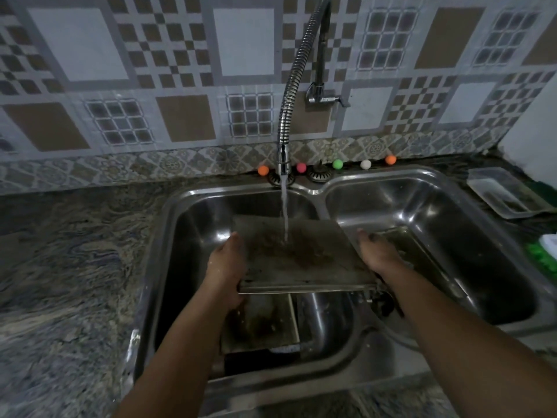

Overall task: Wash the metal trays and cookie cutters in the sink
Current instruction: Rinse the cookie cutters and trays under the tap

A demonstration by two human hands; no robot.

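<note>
A dirty square metal tray [301,257] is held level over the left basin of the steel double sink [168,224]. My left hand [227,262] grips its left edge and my right hand [376,254] grips its right edge. Water from the flexible faucet [284,164] runs onto the middle of the tray, where brown grime sits. A second stained tray [262,324] lies in the left basin below. Another tray [404,236] rests in the right basin behind my right hand. I cannot make out any cookie cutters.
A clear plastic container [500,194] stands on the counter at the right, with a green and white item [542,251] near the right edge. Small coloured balls [337,164] line the wall behind the sink. Granite counter [69,267] stretches to the left.
</note>
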